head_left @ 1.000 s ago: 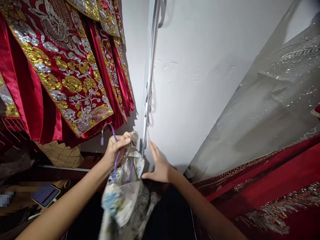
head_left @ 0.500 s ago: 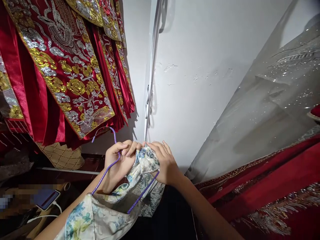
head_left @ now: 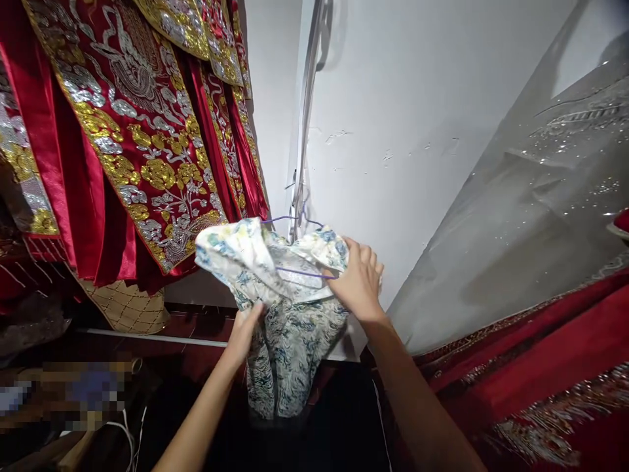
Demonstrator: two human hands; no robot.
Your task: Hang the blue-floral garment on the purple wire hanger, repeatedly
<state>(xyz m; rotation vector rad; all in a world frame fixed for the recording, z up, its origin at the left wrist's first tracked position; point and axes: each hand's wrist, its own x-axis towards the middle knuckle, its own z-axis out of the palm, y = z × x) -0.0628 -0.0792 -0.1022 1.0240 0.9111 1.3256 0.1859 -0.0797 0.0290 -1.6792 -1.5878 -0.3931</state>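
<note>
A white floral garment (head_left: 295,328) with blue and yellow-green print hangs upright in front of me on a purple hanger (head_left: 304,272). The hanger's bar shows inside the open neckline, and its hook rises by the metal rail; I cannot tell if it touches the rail. My right hand (head_left: 361,278) is closed around the garment's right shoulder, thumb inside near the bar's end. Lower on the left side, my left hand (head_left: 246,331) grips the cloth with its thumb on the outside; its other fingers are hidden behind the fabric.
Red embroidered costumes (head_left: 162,151) hang at the left. A metal rail (head_left: 304,92) runs along the white wall (head_left: 383,85). At right are a sparkly sheer cover (head_left: 531,203) and red beaded cloth (head_left: 540,367). White cables (head_left: 128,432) lie lower left.
The garment has gone from down near my body to up and forward by the rail, its neckline now spread on the hanger. My left hand has shifted down to the garment's side; my right moved up and right.
</note>
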